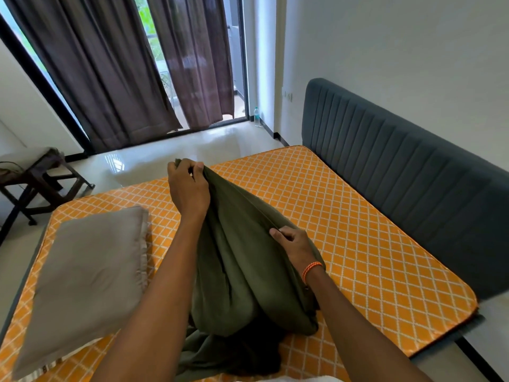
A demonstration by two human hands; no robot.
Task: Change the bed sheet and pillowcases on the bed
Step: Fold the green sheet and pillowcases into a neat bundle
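An olive green sheet hangs bunched in the middle of the view, above a bare mattress with an orange and white diamond pattern. My left hand grips the sheet's top edge, raised high. Lower and to the right, my right hand, with an orange band at the wrist, pinches the same edge. The sheet's lower folds pile on the mattress close to me. A grey pillow lies flat on the mattress at the left.
A dark grey padded headboard runs along the right against a white wall. Brown curtains hang over a glass door at the back. A dark stool stands at the left on the glossy floor. A water bottle stands by the door.
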